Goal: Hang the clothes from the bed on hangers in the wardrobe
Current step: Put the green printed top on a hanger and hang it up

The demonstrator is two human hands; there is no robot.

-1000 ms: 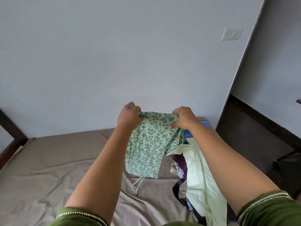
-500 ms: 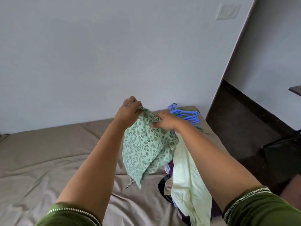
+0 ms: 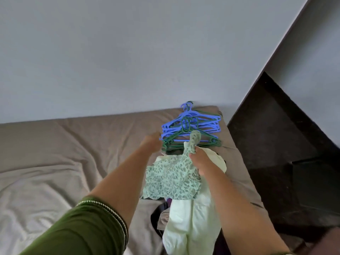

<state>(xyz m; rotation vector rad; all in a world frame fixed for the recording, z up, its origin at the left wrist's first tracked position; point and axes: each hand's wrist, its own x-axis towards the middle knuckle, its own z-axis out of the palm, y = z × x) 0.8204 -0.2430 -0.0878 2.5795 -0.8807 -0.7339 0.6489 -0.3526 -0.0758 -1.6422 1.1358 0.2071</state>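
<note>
Brown bed (image 3: 55,162): right hand (image 3: 200,162) grip bunches floral garment (image 3: 171,179); blurred left hand's (image 3: 151,143) grip at hangers (image 3: 191,129) unclear.

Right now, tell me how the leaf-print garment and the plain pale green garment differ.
The leaf-print garment carries a dark leaf pattern; the plain pale green garment has none. The right hand grips the leaf-print garment bunched and lifted; no hand grips the pale green garment, which drapes over the right forearm. The pale green one shows a longer stretch of cloth. Both are light green fabric.
</note>
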